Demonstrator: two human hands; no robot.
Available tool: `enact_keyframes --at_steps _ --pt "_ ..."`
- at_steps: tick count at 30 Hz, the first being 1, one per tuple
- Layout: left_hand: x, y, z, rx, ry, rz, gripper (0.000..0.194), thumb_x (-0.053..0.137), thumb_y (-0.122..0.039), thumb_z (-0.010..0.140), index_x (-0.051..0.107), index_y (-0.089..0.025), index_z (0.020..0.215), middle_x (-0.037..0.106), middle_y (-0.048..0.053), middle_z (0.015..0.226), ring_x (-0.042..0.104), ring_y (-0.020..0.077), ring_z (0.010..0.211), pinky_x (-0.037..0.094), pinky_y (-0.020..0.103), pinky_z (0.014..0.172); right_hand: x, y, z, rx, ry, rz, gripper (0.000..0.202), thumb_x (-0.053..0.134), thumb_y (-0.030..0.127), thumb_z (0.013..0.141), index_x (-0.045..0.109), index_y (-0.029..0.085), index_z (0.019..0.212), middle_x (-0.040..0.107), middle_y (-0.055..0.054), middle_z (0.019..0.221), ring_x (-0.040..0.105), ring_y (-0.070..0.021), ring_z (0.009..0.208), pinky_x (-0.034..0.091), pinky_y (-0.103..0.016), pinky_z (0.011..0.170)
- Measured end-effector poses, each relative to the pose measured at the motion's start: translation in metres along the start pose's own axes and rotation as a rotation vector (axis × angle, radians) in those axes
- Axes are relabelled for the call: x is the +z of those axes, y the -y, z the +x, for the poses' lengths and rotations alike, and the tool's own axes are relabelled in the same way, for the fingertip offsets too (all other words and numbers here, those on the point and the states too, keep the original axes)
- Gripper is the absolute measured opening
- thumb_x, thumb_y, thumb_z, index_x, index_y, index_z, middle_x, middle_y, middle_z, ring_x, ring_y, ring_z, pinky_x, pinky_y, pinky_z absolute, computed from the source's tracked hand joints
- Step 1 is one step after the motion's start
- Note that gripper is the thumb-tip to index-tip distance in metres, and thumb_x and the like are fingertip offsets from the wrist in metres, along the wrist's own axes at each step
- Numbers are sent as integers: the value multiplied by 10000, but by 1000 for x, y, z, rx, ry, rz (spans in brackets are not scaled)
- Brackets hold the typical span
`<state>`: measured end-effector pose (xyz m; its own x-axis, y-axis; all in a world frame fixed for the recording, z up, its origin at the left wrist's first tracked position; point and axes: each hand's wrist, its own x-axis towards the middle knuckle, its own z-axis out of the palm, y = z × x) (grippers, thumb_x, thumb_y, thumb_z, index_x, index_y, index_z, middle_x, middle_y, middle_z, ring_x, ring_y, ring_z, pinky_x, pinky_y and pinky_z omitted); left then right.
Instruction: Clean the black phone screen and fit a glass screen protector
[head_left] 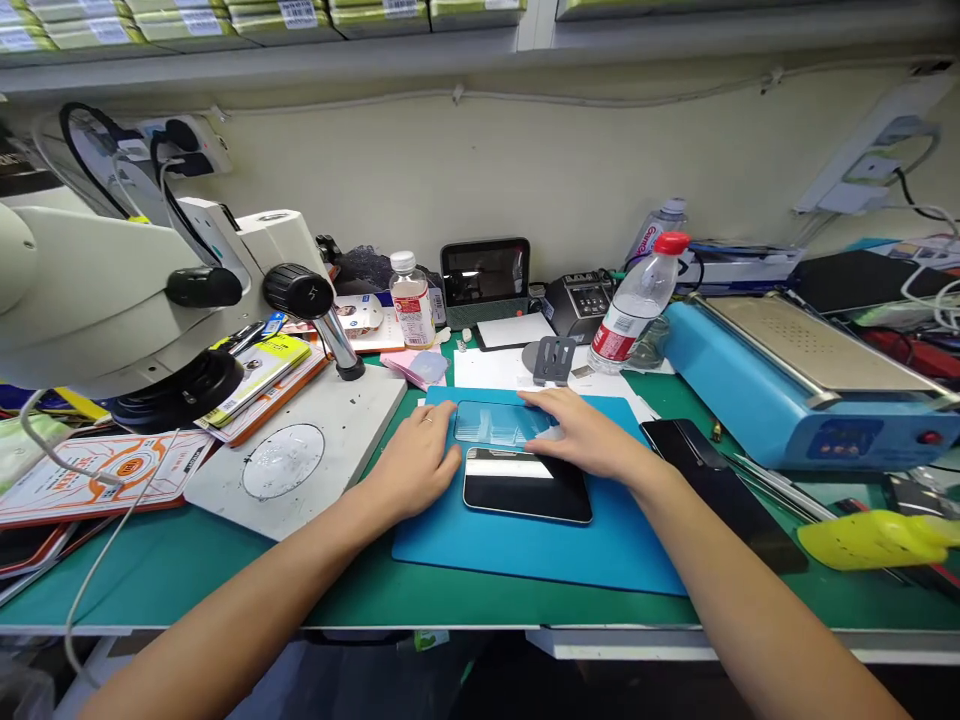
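Observation:
A clear glass sheet [495, 423] with a dark rim lies on the blue mat [480, 555], between my two hands. My left hand [424, 455] touches its left end, with a ring on one finger and the thumb apart from the fingers. At its right end, my right hand [581, 430] has thumb and fingers around the edge. Just in front of the sheet lies a black phone [525, 495] with a shiny screen, reflecting a white strip. Neither hand appears to hold the phone.
A microscope [90, 300] and its pale base [345, 430] stand at left. Right of the mat are a dark phone [720, 490], tweezers [780, 490], a yellow bottle [870, 540] and a blue heating machine [750, 400]. Behind stand a red-capped bottle [626, 315] and a small screen [485, 272].

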<state>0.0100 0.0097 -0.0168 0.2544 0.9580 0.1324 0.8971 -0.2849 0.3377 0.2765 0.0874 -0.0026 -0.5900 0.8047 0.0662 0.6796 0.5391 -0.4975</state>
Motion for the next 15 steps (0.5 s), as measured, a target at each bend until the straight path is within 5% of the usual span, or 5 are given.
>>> enact_keyframes --at_steps 6,11,15 --pt "3 6 -2 -15 -6 -29 664 401 -436 1034 267 -80 1578 495 222 1553 436 345 1474 375 538 1203 4 -2 -4 8 -9 46 724 664 469 859 466 289 1533 515 -111 1371 648 -305 1158 598 -430 891" --pt "-1 2 2 -42 -29 -47 654 453 -459 1008 375 -77 1534 523 221 1528 488 362 1424 427 533 1160 4 -1 -7 -44 -55 113 619 673 434 850 547 269 1433 444 -127 1433 653 -298 1105 605 -451 850" --pt "-3 -4 9 4 -75 -75 555 508 -368 966 490 -107 1455 667 184 1345 597 356 1254 474 545 1085 4 3 -5 -77 -111 232 466 682 422 848 628 250 1278 567 -114 1324 646 -269 1042 592 -434 844"
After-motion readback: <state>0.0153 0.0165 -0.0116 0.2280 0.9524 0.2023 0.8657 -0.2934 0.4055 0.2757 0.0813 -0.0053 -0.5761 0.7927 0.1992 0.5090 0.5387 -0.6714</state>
